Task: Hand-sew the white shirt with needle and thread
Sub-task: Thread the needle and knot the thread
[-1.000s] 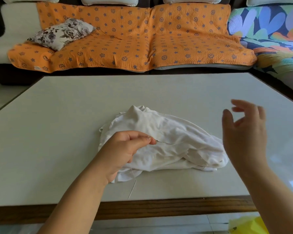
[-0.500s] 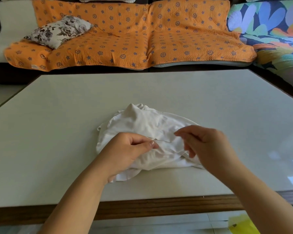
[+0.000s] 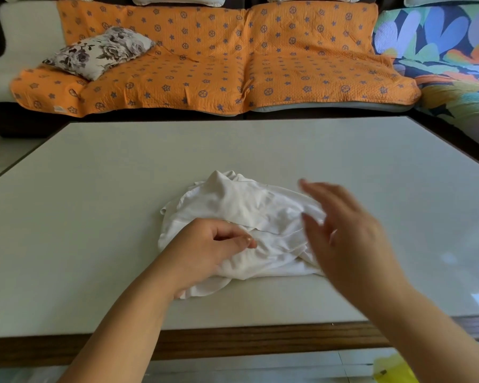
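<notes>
White shirt on table, left hand pinching it, right hand blurred

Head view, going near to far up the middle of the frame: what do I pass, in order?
Wooden table edge → white shirt → orange sofa cover

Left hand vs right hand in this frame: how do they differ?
The left hand is sharp, with curled fingers pinching a fold of the white shirt. The right hand is blurred, with fingers spread and nothing visibly gripped. The left hand rests low on the cloth, while the right hand appears raised over the shirt's right side. Both are bare and over the table.
</notes>
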A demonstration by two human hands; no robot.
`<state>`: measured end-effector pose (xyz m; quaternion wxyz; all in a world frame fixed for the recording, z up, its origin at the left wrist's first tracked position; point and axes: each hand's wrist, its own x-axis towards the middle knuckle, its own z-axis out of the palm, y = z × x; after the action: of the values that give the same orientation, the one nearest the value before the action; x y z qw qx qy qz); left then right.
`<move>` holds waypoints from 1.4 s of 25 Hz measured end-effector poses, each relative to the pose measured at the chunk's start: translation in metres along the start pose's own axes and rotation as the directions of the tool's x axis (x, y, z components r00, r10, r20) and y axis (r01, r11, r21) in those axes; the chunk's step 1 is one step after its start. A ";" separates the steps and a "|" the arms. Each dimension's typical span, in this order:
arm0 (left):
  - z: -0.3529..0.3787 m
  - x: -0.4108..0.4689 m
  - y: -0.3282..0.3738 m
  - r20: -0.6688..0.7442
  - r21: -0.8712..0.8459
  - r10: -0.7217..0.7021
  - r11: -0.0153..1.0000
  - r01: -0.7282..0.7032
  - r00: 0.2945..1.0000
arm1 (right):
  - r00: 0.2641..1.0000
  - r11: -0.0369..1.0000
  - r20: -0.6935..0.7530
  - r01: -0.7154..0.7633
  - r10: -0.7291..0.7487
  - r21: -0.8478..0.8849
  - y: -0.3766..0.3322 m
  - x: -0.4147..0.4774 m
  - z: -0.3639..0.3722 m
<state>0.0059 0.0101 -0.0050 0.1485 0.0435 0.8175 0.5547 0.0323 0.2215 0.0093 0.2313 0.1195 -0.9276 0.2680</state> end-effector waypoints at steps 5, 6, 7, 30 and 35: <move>0.001 -0.004 0.001 0.124 0.138 0.003 0.990 -0.020 0.992 | 0.917 0.973 0.398 -0.080 -0.013 0.215 -0.020 -0.018 0.032; 0.000 -0.005 0.001 0.127 0.150 -0.007 0.989 -0.012 0.992 | 0.924 0.967 0.383 -0.114 0.019 0.228 -0.017 -0.016 0.031; -0.001 -0.005 0.000 0.107 0.146 -0.017 0.989 0.001 0.994 | 0.930 0.962 0.364 -0.145 0.052 0.233 -0.014 -0.013 0.028; 0.027 -0.006 0.002 -0.065 -0.222 0.116 0.966 -0.128 0.991 | 0.784 0.729 0.461 -0.590 0.415 0.347 -0.005 0.000 0.000; 0.035 -0.010 0.001 -0.044 0.019 0.194 0.981 -0.193 0.980 | 0.835 0.694 0.405 -0.540 0.372 0.476 -0.024 -0.007 0.009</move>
<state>0.0251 0.0392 -0.0141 0.0748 0.1113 0.8166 0.5613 0.0431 0.1974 0.0092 -0.0224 -0.0170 -0.8257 0.5634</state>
